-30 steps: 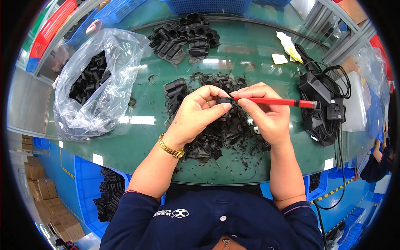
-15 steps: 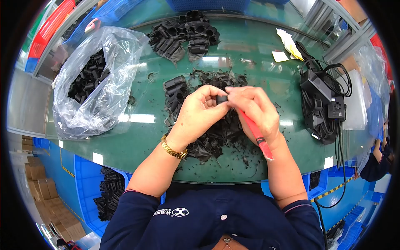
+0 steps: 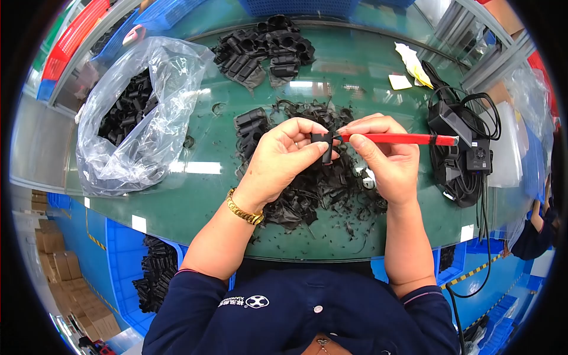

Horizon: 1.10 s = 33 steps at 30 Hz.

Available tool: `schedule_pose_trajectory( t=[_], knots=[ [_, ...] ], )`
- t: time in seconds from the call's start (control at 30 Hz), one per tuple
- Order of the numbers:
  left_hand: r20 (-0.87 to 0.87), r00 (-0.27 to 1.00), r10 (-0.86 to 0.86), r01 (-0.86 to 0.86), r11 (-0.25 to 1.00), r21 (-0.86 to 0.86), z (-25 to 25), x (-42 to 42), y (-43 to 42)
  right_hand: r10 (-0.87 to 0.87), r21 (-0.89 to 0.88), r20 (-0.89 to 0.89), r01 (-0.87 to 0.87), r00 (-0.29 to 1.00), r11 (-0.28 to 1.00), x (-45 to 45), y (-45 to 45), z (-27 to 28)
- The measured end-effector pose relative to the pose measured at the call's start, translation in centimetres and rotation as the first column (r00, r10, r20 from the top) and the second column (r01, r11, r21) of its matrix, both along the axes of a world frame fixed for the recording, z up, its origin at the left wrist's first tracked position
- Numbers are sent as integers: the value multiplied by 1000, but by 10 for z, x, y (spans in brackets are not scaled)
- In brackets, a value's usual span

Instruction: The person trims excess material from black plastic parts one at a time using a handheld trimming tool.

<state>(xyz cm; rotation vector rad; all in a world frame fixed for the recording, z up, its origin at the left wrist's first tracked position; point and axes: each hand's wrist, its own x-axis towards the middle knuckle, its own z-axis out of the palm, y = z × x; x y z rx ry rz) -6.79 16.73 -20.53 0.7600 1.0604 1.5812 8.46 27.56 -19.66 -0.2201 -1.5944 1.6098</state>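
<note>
Green and glossy, the tabletop (image 3: 195, 222) carries black scraps (image 3: 296, 207) beneath both hands. The left hand (image 3: 290, 157) has its grip pinched on a small black part (image 3: 322, 142), held above the scraps; the right hand (image 3: 387, 157) pinches a red-handled tool (image 3: 402, 139), its tip at the part's side. A clear bag (image 3: 177, 77) of black pieces (image 3: 127, 106) stands at left.

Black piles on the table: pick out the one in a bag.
The leftmost pile, inside the clear bag; the others lie directly on the tabletop.

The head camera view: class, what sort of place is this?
Probably a factory trimming station: black scraps litter the green worktop, and a clear bag holds many black parts.
</note>
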Motion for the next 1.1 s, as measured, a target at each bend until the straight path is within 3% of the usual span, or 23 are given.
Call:
schedule_pose_trajectory(
  t=[0.1,0.17,0.2,0.23,0.3,0.43,0.57,0.63,0.7,0.77,0.87,0.93,0.97,1.03,1.1],
  knots=[
    [-60,998,9,-8,1000,21,-2,1,0,20,18,21,-20,1000,1000,-2,0,-1],
    [-88,996,21,-19,1000,24,-1,2,0,-192,124,71,182,979,975,-4,1,-6],
    [-130,991,23,-20,999,25,1,2,-1,-267,95,142,256,953,962,-1,-2,-1],
    [-171,985,25,-21,999,26,2,2,-1,-267,95,141,255,953,962,-1,0,-1],
    [-179,982,62,-52,997,56,0,4,1,-204,-73,120,213,972,974,0,4,-2],
    [-190,975,112,-94,990,101,0,6,1,-78,-177,112,97,991,979,-3,5,-5],
    [-236,963,132,-110,989,103,-1,2,1,-61,-179,161,90,985,980,-3,5,-7],
    [-202,967,156,-158,987,7,0,0,0,-10,-200,178,46,984,979,-2,4,-5],
    [-176,964,200,-199,980,24,1,-1,1,30,-235,183,14,983,972,-2,2,-2],
    [-18,981,191,-191,980,-49,5,-4,-1,69,-266,184,-18,980,964,-1,0,1],
    [56,973,222,-217,972,-87,7,-5,-1,113,-276,101,-81,988,958,-1,-3,1],
    [120,966,229,-217,970,-108,6,-6,-1,115,-101,-4,-115,993,988,-3,-6,-3],
    [121,968,221,-206,971,-121,6,-6,-1,117,-102,-4,-117,993,988,-4,-6,-4],
    [122,970,211,-195,971,-136,6,-6,-1,45,264,-24,-37,999,964,-7,-5,-5],
    [132,968,213,-192,970,-151,7,-4,-2,6,326,-23,2,1000,945,-10,-8,0]
  ],
)
